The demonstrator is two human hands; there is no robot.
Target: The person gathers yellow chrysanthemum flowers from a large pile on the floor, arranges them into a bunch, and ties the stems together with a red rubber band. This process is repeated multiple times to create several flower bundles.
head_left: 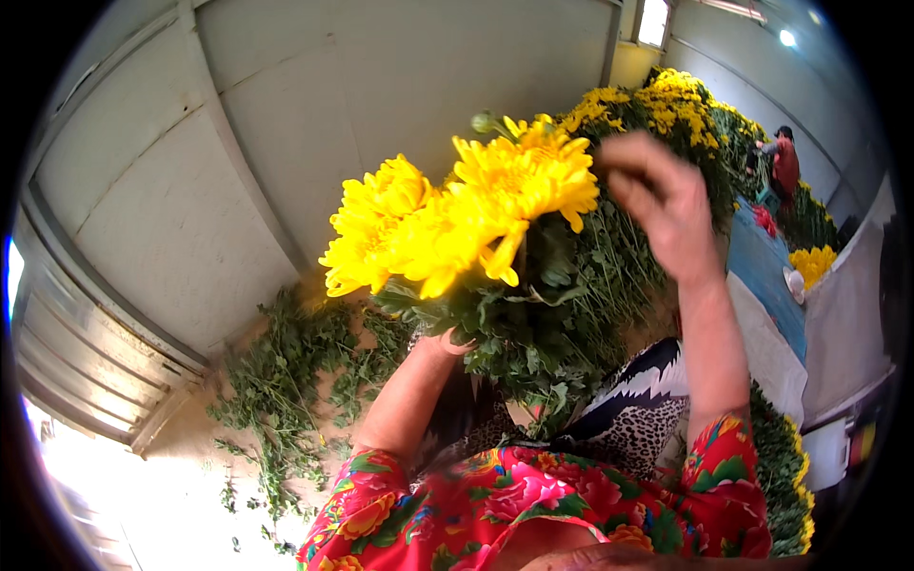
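A bunch of yellow chrysanthemums (pixel 485 210) with dark green leaves (pixel 493 314) stands upright in front of me, its blooms at the top. My left hand (pixel 455 341) grips the bunch low among the stems; foliage hides most of its fingers. One closed green bud (pixel 483 121) pokes up above the blooms. Just right of the flower heads, my right hand (pixel 660 200) is raised with its fingers bent, and motion blur hides whether they pinch anything.
Cut stems and leaves (pixel 285 385) litter the floor at left. A large heap of yellow chrysanthemums (pixel 671 107) lines the back wall. At right is a blue-topped table (pixel 767 264); beyond it a person (pixel 785 160) bends near flowers. More bunches (pixel 778 471) lie at lower right.
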